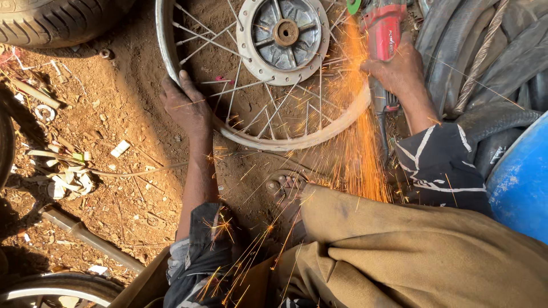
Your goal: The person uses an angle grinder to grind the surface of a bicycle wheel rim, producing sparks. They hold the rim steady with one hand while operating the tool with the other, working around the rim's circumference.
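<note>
While sparks fly, left hand [185,105] clenched on wheel rim [251,140], right hand [394,71] grasping red grinder [381,28].

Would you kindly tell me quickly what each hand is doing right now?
Left hand: closed on the wheel rim.
Right hand: closed around the red grinder, sparks flying.
</note>
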